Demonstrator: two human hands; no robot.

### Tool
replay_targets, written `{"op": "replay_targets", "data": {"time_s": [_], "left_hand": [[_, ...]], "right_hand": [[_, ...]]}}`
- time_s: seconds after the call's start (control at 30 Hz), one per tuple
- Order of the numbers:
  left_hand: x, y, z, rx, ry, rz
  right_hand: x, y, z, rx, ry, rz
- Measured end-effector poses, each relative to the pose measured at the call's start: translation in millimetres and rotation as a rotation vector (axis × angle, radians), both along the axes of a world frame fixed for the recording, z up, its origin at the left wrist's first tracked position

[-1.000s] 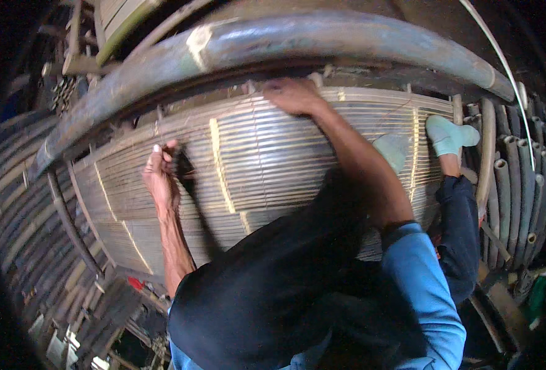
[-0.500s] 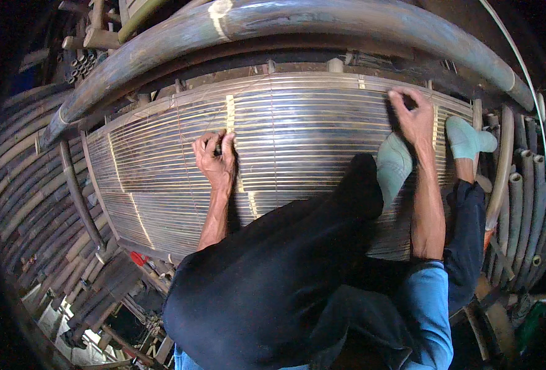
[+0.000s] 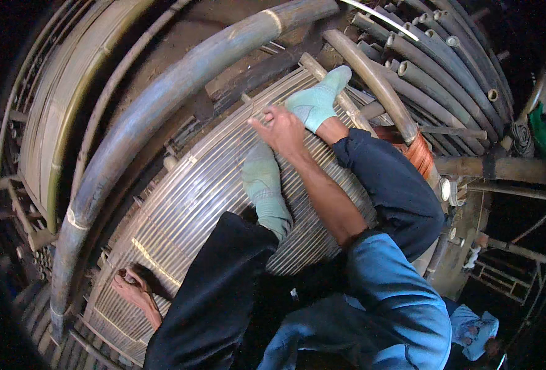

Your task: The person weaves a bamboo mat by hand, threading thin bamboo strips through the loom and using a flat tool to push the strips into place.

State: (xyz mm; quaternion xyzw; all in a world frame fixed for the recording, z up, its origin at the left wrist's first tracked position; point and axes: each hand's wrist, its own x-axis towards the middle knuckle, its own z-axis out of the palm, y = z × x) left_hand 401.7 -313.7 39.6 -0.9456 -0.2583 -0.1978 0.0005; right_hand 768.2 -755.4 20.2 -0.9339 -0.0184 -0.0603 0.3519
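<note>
Panel of pale split-bamboo slats (image 3: 193, 203) lies under the person: probably stiff, springy, light; edges best to grip. Left hand (image 3: 134, 287) flat on its near edge, fingers apart. Right hand (image 3: 282, 126) pressing its far end, holding nothing.

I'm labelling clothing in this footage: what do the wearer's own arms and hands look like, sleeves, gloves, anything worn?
Both hands are bare, with no gloves, rings or watch visible. The right hand leads to a bare forearm and a blue sleeve pushed up to about the elbow. The left hand shows only a bare wrist; its sleeve is hidden.
</note>
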Motion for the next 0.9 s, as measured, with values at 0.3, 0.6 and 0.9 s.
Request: {"op": "replay_targets", "data": {"time_s": [0.3,0.6,0.9], "left_hand": [[102.4,-42.1,38.4,-0.300,-0.113,-0.360],[187.7,-184.0,112.5,-0.317,0.048,-0.838],[215.4,-167.3,140.8,-0.682,0.148,-0.799]], "right_hand": [[21.1,43.4,-10.4,-0.246,0.090,0.128],[38.9,19.4,-33.2,-0.354,0.041,0.288],[81.1,-21.8,-66.3,0.486,0.597,0.376]]}}
